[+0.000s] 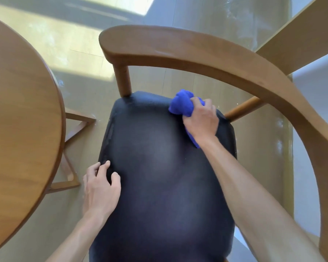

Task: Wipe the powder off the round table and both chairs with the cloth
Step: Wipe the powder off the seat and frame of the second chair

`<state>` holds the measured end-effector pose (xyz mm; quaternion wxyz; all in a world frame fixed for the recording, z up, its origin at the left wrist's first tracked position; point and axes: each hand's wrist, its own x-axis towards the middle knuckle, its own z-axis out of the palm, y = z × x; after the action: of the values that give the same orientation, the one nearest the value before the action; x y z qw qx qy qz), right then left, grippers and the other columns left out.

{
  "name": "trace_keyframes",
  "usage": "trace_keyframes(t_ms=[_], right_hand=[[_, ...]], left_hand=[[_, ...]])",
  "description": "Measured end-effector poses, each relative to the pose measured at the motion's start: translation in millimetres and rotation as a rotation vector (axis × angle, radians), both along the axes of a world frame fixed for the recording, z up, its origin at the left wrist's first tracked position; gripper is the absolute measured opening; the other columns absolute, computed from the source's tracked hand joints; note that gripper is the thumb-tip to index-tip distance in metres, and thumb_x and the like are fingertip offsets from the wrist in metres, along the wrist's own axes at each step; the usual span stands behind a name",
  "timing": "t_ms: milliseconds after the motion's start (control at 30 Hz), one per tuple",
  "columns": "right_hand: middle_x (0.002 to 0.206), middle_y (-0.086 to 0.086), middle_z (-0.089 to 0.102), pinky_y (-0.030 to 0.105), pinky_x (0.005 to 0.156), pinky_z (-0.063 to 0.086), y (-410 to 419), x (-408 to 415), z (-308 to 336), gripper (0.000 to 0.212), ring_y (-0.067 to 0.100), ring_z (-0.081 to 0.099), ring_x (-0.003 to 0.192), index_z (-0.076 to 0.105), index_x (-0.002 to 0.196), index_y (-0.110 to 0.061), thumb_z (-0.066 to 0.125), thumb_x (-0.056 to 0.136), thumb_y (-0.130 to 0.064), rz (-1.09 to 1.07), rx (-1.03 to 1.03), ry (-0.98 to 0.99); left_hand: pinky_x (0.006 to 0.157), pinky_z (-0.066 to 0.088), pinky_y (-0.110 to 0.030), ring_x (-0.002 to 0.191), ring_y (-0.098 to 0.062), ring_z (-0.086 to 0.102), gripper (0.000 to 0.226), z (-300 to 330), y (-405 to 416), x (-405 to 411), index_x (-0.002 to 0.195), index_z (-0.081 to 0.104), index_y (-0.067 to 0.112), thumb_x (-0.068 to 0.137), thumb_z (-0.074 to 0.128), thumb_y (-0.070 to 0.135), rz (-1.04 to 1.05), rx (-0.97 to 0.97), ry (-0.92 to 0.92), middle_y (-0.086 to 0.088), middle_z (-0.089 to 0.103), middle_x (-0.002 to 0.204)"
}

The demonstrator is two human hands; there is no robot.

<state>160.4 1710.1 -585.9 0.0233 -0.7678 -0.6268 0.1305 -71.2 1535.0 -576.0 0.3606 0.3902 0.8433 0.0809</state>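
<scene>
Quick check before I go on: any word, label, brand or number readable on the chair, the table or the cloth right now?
None: no text, label, brand or number shows anywhere in the head view.
The blue cloth, gripped by the right hand, shows no tag.
The dark chair seat, touched at its edge by the left hand, its wooden armrest and the round table are all plain.

I'm standing in what looks like a home dining corner or small café: a round wooden table (21, 110) at my left, and just beside it a wooden armchair (197, 53) with a dark padded seat (159, 176). Under both runs a pale, glossy floor (80, 44) with sunlight falling across it.
</scene>
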Motion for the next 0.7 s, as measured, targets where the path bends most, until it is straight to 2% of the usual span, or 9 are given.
trace_keyframes(t_ms=[133,233,333,567,633,700], right_hand=[[0.121,0.017,0.048,0.041,0.082,0.044,-20.9,55.7,2.1,0.044,0.041,0.051,0.104,0.051,0.128,-0.017,0.059,0.086,-0.027,-0.276,-0.003,-0.047],[0.124,0.019,0.05,0.042,0.086,0.042,-27.2,50.0,-1.2,0.046,0.043,0.054,0.104,0.049,0.129,-0.016,0.059,0.087,-0.03,-0.482,0.05,0.029],[0.125,0.018,0.05,0.041,0.092,0.041,-7.6,24.6,-3.8,0.045,0.042,0.053,0.109,0.047,0.131,-0.016,0.052,0.086,-0.023,-0.674,0.07,0.127],[0.128,0.019,0.047,0.04,0.09,0.042,9.9,-15.3,-5.4,0.051,0.042,0.046,0.114,0.046,0.134,-0.014,0.056,0.085,-0.021,-0.465,0.013,0.032],[0.126,0.018,0.049,0.039,0.085,0.042,14.1,-38.3,-6.8,0.051,0.041,0.047,0.113,0.046,0.135,-0.017,0.056,0.085,-0.023,-0.322,0.02,0.04],[0.121,0.015,0.05,0.035,0.075,0.038,12.9,-74.2,-7.9,0.05,0.038,0.048,0.108,0.048,0.134,-0.018,0.057,0.085,-0.026,-0.123,0.028,0.045]], left_hand=[[0.108,0.03,-0.042,0.133,-0.019,0.03,0.041,0.9,0.9,-0.2,0.135,0.051,0.021,0.095,0.047,0.024,0.029,0.005,-0.02,0.003,0.039,0.141],[0.109,0.028,-0.039,0.131,-0.017,0.03,0.041,0.7,-0.4,-3.0,0.136,0.051,0.022,0.095,0.047,0.023,0.048,0.014,-0.052,0.005,0.04,0.141],[0.11,0.025,-0.035,0.131,-0.016,0.029,0.045,-0.4,-1.2,-2.5,0.138,0.05,0.021,0.093,0.047,0.018,0.065,0.018,-0.079,0.006,0.038,0.144],[0.111,0.022,-0.031,0.132,-0.014,0.025,0.05,-3.5,-6.3,-4.3,0.141,0.047,0.023,0.091,0.048,0.013,0.072,0.037,-0.125,0.008,0.035,0.149],[0.111,0.021,-0.028,0.134,-0.012,0.024,0.051,-2.5,-7.5,-5.3,0.141,0.046,0.025,0.092,0.047,0.013,0.077,0.044,-0.145,0.01,0.034,0.15],[0.109,0.019,-0.024,0.136,-0.008,0.024,0.05,-2.3,-9.5,-10.8,0.141,0.046,0.027,0.093,0.047,0.013,0.073,0.058,-0.193,0.013,0.034,0.15]])
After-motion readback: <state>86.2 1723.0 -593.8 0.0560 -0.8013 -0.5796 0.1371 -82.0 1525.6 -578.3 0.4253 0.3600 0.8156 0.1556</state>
